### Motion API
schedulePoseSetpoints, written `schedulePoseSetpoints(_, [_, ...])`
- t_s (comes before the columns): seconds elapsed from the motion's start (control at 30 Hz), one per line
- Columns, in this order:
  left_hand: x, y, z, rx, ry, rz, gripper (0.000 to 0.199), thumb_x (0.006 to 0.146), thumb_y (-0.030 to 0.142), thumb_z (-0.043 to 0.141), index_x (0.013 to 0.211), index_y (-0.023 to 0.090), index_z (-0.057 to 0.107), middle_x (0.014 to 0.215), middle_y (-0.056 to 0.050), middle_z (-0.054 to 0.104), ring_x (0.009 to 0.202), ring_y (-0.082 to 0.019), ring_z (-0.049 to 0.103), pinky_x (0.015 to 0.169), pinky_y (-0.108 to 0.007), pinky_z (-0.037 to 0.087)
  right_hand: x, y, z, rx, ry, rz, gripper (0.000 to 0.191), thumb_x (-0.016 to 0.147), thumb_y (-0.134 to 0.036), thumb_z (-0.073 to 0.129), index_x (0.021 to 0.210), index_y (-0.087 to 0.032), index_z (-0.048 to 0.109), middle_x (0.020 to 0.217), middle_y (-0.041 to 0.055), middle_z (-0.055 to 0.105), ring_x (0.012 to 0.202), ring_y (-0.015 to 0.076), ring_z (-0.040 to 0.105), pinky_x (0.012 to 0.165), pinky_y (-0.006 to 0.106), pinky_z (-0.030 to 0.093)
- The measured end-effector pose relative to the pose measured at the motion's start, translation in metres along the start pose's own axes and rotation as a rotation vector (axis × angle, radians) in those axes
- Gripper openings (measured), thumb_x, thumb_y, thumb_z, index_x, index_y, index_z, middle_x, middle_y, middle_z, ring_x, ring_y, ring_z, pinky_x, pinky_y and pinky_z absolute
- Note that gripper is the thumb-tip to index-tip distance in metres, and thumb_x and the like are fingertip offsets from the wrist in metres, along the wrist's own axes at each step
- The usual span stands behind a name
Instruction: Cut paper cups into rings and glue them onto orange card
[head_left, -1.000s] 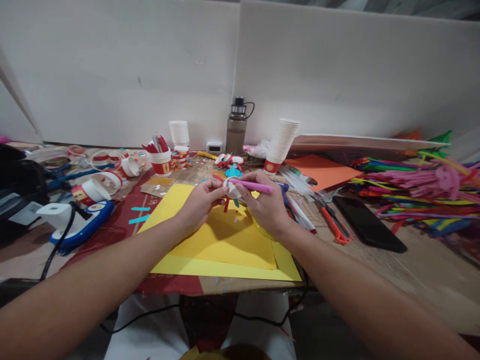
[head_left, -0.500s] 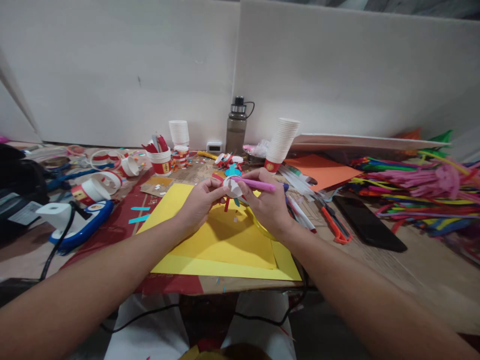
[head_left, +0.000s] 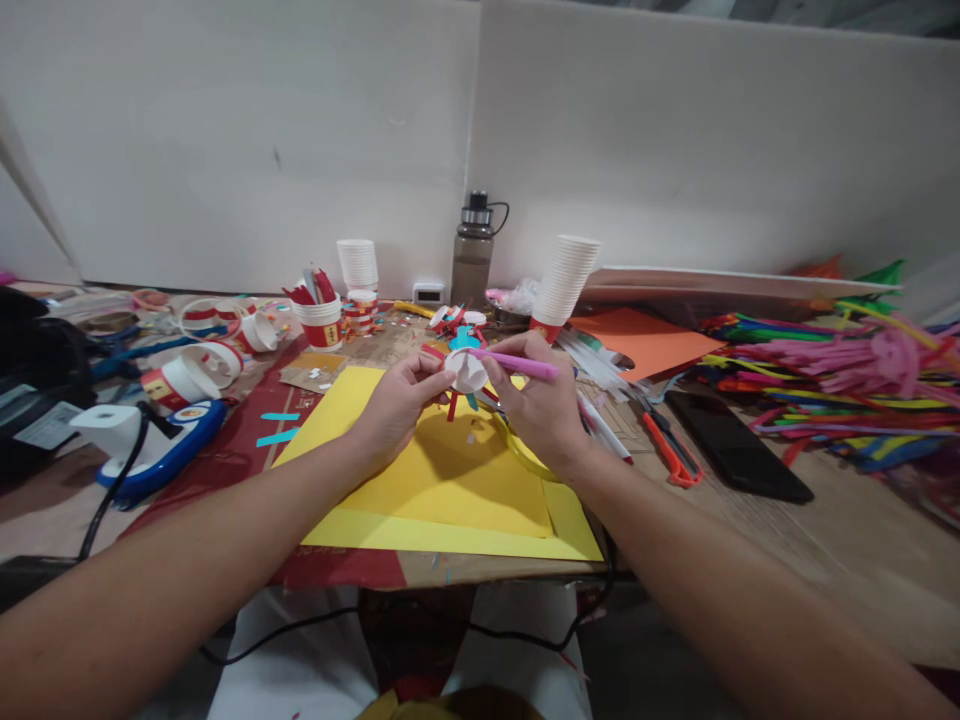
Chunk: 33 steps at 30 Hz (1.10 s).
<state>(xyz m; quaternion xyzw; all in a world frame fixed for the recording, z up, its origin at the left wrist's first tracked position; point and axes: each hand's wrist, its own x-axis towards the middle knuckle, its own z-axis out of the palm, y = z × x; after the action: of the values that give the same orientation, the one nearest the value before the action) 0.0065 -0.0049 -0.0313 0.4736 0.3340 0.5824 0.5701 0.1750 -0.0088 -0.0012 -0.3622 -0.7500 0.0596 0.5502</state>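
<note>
Between my hands, above the yellow sheets [head_left: 450, 490], is a small white paper cup piece [head_left: 466, 371] with blue and red strips sticking out around it. My left hand [head_left: 397, 405] pinches its left edge between thumb and fingers. A pink pen [head_left: 525, 366] is gripped in my right hand [head_left: 541, 405], its tip end at the upper part of the cup piece. The thumb of my right hand lies close to the right side of the piece; whether it touches cannot be made out. A yellow ring-shaped handle [head_left: 521, 450] shows below my right hand.
Behind stand a bottle [head_left: 472, 262], cup stacks [head_left: 568, 283] and a cup of red pens [head_left: 319, 322]. On the right are a cutter [head_left: 670, 447], phone [head_left: 735, 445] and pipe cleaners [head_left: 847, 370]. Cut cups [head_left: 184, 380] and a blue-and-white device [head_left: 161, 455] lie left.
The cup piece has tilted so more of its white inside shows. My right hand and the pink pen have shifted slightly to the right.
</note>
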Motion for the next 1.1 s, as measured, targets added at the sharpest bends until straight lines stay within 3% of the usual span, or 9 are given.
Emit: schedulePoseSetpoints(1.1, [0.0008,0.0045,0.0,-0.056,0.116,0.087,0.026,0.065,0.025,0.079,0.076,0.014,0.058,0.074,0.001,0.062,0.069,-0.009,0.06,0.068,-0.023,0.049,0.0008,0.0016,-0.0014,-0.068,0.022,-0.029,0.012,0.085,-0.029,0.061,0.08,-0.02,0.057,0.074,0.0001,0.062,0.066,0.013,0.057,0.06,0.028,0.043])
